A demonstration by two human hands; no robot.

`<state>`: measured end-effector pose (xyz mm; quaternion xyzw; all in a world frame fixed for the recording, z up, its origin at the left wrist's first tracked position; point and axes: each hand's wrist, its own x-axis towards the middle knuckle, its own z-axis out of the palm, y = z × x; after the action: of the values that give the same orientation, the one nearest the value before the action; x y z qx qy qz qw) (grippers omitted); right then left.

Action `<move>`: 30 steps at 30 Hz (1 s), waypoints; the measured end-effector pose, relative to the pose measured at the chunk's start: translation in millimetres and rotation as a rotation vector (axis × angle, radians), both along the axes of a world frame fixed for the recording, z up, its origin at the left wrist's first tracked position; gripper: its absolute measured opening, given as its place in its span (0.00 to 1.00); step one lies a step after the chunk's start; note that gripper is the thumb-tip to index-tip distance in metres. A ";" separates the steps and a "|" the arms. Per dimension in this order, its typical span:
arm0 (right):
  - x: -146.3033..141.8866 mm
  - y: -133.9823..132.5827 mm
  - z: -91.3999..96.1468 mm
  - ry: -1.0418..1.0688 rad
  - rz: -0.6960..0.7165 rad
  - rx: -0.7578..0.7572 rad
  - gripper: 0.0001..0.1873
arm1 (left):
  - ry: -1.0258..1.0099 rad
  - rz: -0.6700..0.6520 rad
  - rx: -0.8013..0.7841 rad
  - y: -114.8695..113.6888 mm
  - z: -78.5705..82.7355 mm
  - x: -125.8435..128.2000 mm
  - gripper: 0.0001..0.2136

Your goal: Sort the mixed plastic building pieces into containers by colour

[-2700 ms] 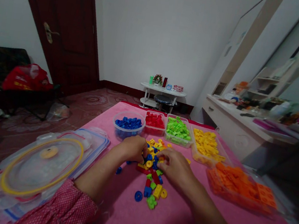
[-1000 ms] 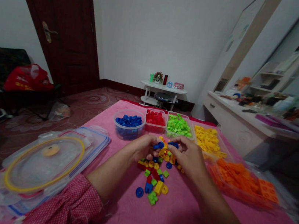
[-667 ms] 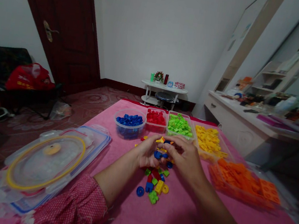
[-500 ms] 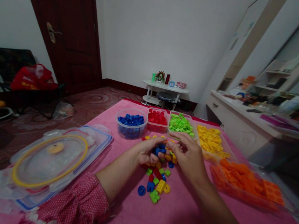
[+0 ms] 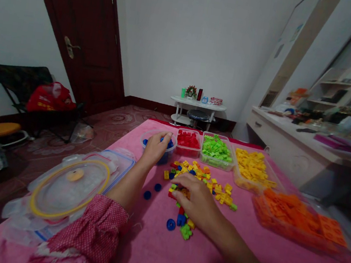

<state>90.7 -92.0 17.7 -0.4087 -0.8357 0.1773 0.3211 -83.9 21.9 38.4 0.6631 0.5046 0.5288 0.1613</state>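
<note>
Left hand [image 5: 156,146] is out over the round blue tub [image 5: 168,154] at the far left of the tub row, fingers bent down onto the blue pieces inside; can't tell whether it's pinching one or hanging loose. Right hand [image 5: 195,197] lies palm down on the near edge of the mixed pile [image 5: 203,175] mid-worktop, fingers curled over the pieces; the grip underneath is hidden, so its state is unclear too. The pile holds yellow, blue, red, green and orange bits and sits just in front of the tubs. Three loose blue discs on the pink worktop [image 5: 209,262]: two [image 5: 147,195] beside the left forearm, one [image 5: 170,224] near the right wrist, next to a green piece [image 5: 186,232]. Row right of the blue tub: red tub [image 5: 188,141], green tub [image 5: 217,151], yellow tray [image 5: 251,168], then orange tray [image 5: 294,213] closest on the right. A stack of clear lids [image 5: 70,184], the top one yellow-ringed, sits on the left edge. The left sleeve [image 5: 90,237] is red-patterned.
</note>
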 end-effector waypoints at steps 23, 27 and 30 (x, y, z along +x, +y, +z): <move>-54.9 1.5 -9.0 -0.376 0.146 -0.069 0.10 | -0.096 -0.169 0.024 -14.6 14.8 8.9 0.12; -21.8 -8.5 6.3 -0.386 0.177 -0.207 0.07 | 0.010 -0.246 -0.051 -17.2 12.1 11.8 0.11; -8.5 -21.1 3.6 -0.493 0.155 -0.261 0.06 | 0.048 -0.286 -0.099 -20.0 10.3 17.4 0.10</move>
<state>82.2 -113.1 21.4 -0.4124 -0.8874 0.2025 0.0385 -66.4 1.9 48.7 0.7319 0.4341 0.4589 0.2555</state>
